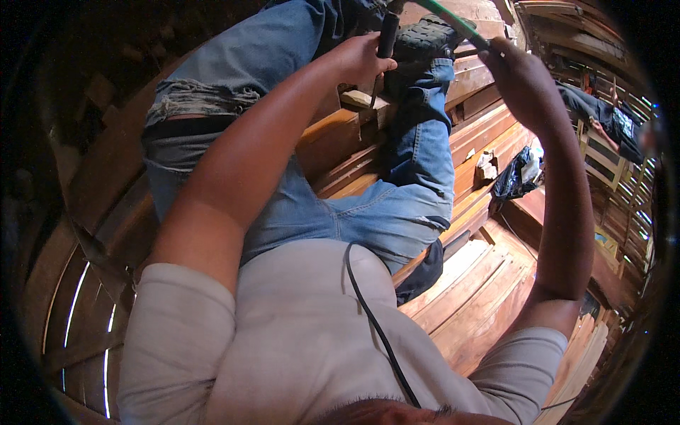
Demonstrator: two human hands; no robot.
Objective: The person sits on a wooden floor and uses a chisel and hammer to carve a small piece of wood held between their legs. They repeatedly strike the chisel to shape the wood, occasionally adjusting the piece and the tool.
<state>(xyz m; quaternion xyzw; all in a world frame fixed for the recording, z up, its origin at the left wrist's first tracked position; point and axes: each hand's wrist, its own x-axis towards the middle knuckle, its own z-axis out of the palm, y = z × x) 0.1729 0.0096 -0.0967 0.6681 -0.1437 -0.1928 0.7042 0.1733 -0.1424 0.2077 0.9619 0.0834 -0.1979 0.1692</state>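
At the top of the head view, my left hand (358, 60) is closed round a black-handled chisel (387, 35). The chisel stands nearly upright, and a thin dark blade shows below my fingers, over a wooden piece (365, 99) between my legs. My right hand (520, 74) grips the green handle of a hammer (453, 23), raised to the right of the chisel. The handle slants up and left toward the chisel's top. The hammer's head is hard to make out at the picture's upper edge.
I sit astride stacked brown timber (482, 127), with a dark boot (425, 39) close by the chisel. A black plastic bag (516, 173) lies on the wood to the right. Planks (467, 304) are below it. Another person (602, 120) is at the far right.
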